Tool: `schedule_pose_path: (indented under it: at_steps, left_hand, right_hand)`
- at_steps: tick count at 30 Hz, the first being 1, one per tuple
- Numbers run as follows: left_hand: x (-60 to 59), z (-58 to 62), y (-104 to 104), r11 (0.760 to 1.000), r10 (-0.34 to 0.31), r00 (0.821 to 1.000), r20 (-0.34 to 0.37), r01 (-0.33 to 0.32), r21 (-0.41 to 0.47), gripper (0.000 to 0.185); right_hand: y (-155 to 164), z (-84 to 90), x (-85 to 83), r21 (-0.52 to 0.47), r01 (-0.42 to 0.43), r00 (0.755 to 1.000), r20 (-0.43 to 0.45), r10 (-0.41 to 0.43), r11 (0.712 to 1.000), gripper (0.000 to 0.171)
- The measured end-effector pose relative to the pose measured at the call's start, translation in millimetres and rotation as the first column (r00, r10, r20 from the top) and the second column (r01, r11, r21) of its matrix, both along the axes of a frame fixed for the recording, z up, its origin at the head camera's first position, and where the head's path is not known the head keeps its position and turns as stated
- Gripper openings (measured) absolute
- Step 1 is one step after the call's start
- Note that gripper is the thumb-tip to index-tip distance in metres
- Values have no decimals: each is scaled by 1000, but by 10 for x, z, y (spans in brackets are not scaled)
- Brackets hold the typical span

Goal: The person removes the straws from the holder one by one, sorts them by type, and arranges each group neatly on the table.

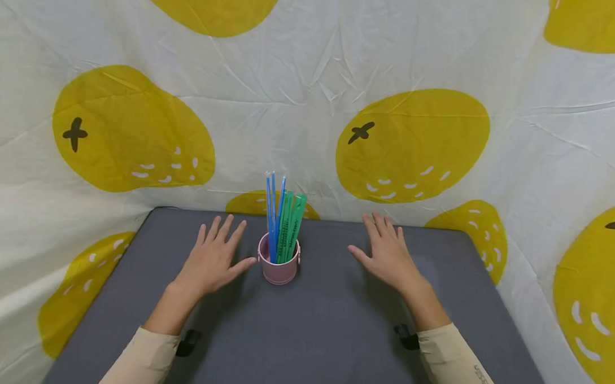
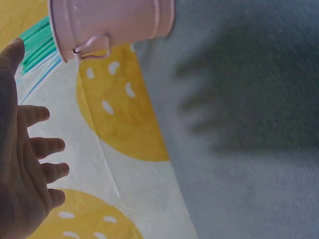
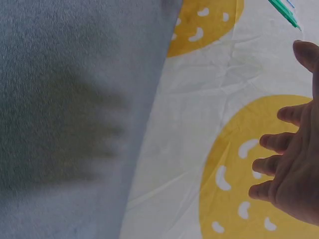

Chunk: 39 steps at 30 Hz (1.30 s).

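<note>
A small pink bucket (image 1: 278,268) stands on the grey table (image 1: 322,339), filled with blue straws (image 1: 272,213) and green straws (image 1: 291,225) that stick up. My left hand (image 1: 216,259) lies flat and spread just left of it, thumb tip close to the bucket's side. My right hand (image 1: 387,251) lies flat and spread farther off on the right. Neither hand holds anything. In the left wrist view the pink bucket (image 2: 112,25) with its handle shows above the left hand (image 2: 22,164). In the right wrist view the right hand (image 3: 294,169) hovers with straight fingers, a green straw tip (image 3: 284,10) above.
A white cloth with large yellow fruit shapes (image 1: 411,145) hangs behind and around the table. The table's far edge (image 1: 306,217) meets the cloth just behind the bucket. Beige sleeves (image 1: 454,366) cover both forearms.
</note>
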State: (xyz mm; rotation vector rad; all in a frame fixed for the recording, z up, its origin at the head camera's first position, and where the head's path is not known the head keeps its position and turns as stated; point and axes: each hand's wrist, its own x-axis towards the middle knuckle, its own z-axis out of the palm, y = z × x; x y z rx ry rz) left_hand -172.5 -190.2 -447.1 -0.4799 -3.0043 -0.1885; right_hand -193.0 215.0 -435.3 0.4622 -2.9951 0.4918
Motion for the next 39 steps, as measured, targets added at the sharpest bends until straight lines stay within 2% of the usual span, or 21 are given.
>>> schedule_pose_path:
  at_steps: [6, 11, 14, 19, 25, 26, 28, 32, 33, 35, 39]
  left_hand:
    - [-25, -6, -23, 999, -47, 999, -1, 47, -17, 91]
    - [-44, -47, -40, 997, -74, 997, 7, 74, -20, 94]
    - [-59, -83, -54, 995, -99, 995, -2, 99, -14, 96]
    - [-73, -129, -59, 989, -146, 989, -23, 146, -1, 96]
    - [-80, -146, -1, 986, -166, 986, -5, 166, 26, 96]
    - [-81, -152, 11, 985, -171, 985, -6, 171, 33, 96]
    - [-84, -170, 36, 983, -178, 984, -4, 178, 48, 96]
    - [-90, -212, 84, 979, -192, 981, -8, 192, 73, 96]
    - [-91, -222, 95, 977, -195, 981, -10, 195, 84, 96]
    - [-92, -239, 114, 972, -202, 979, -19, 203, 115, 95]
    - [-98, -278, 156, 959, -202, 979, -27, 204, 199, 92]
  right_hand:
    - [-87, -43, -56, -109, -19, 1000, 15, 21, 994, 87]
    - [-143, -86, -90, -223, -40, 998, 39, 50, 974, 86]
    - [-179, -92, -89, -297, -33, 995, 84, 61, 954, 85]
    - [-251, -100, -79, -428, 27, 986, 161, 47, 904, 80]
    - [-402, -104, -118, -524, 7, 981, 170, 96, 851, 75]
    - [-436, -106, -128, -548, 2, 980, 169, 108, 837, 74]
    - [-506, -129, -156, -623, -9, 975, 169, 146, 782, 70]
    - [-638, -231, -219, -774, -33, 953, 166, 253, 632, 63]
    - [-672, -255, -235, -796, -37, 949, 162, 271, 604, 62]
    - [-739, -294, -261, -816, -43, 946, 152, 285, 576, 62]
    - [-868, -327, -304, -835, -32, 953, 140, 269, 550, 59]
